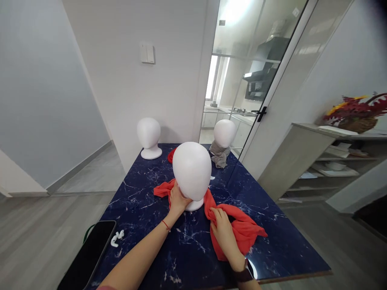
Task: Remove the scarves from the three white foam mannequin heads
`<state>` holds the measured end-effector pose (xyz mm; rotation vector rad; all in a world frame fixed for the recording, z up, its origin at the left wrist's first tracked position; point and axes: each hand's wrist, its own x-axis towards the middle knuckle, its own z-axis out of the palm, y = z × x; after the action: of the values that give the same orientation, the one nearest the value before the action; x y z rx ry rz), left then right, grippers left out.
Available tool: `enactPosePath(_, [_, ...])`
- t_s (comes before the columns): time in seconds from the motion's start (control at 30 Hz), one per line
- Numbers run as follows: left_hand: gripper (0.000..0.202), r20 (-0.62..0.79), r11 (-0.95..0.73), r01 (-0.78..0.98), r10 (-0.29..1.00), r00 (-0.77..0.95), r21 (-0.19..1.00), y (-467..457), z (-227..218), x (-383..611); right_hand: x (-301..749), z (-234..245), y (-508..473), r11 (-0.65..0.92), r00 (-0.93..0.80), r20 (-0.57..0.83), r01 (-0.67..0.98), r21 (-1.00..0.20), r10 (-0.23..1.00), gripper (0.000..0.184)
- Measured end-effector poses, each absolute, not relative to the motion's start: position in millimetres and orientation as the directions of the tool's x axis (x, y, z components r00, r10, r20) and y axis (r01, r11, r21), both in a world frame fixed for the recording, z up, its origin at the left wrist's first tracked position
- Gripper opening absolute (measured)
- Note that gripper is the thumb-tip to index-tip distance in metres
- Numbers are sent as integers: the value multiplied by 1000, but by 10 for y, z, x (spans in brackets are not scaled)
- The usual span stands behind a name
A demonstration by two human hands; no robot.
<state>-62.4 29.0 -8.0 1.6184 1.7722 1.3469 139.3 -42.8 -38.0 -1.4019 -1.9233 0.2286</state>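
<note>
A white foam mannequin head (191, 171) stands in the middle of the dark blue marble table (145, 201). A red scarf (242, 229) runs behind its neck and trails out to both sides. My left hand (177, 200) is closed around the head's neck, pressing the left end of the scarf against it. My right hand (222, 229) lies on the scarf's right part, fingers pinching a fold of the cloth. A thin red cord circles my left wrist, and a dark watch sits on my right wrist.
Two more white mannequin heads stand at the table's far end: a bare one (148, 137) at the left, one with a grey scarf (220, 157) at the right. A black phone (89, 251) overhangs the near left edge. A shelf unit (338, 161) stands right.
</note>
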Motion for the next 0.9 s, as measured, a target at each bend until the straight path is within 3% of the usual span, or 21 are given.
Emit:
enactPosePath(0.13, [90,323,-132,560,911,-257,818,285,-74,-569,1371,-301,-460,411,-131,446,671,-618,885,39])
enactPosePath(0.23, [77,345,-208,476,912,-220,854,281,-21,-609,1407,-222,-454,395,-75,426,544,-740,902,28])
enactPosePath(0.37, [65,340,-285,281,924,-173,917,262,253,-833,1697,51,-396,198,292,333,408,-891,897,25])
enactPosePath(0.47, [62,282,-245,173,928,-242,954,209,593,-1207,1978,410,-338,192,609,404,383,-903,683,32])
enactPosePath(0.57, [55,197,-196,31,946,-257,980,180,887,-1713,2070,756,-260,335,708,541,428,-840,453,34])
enactPosePath(0.63, [52,200,-196,44,937,-286,980,214,970,-2045,1971,886,-180,437,656,606,431,-790,449,32])
enactPosePath(0.73, [52,255,-210,154,885,-390,965,344,891,-2425,1646,880,-33,479,428,620,397,-783,658,29])
enactPosePath(0.8, [53,235,-156,209,869,-435,965,447,757,-2588,1402,776,49,485,119,570,403,-776,813,28])
enactPosePath(0.9, [59,201,-45,329,865,-460,943,576,568,-2747,1139,554,125,560,-350,439,557,-613,828,35])
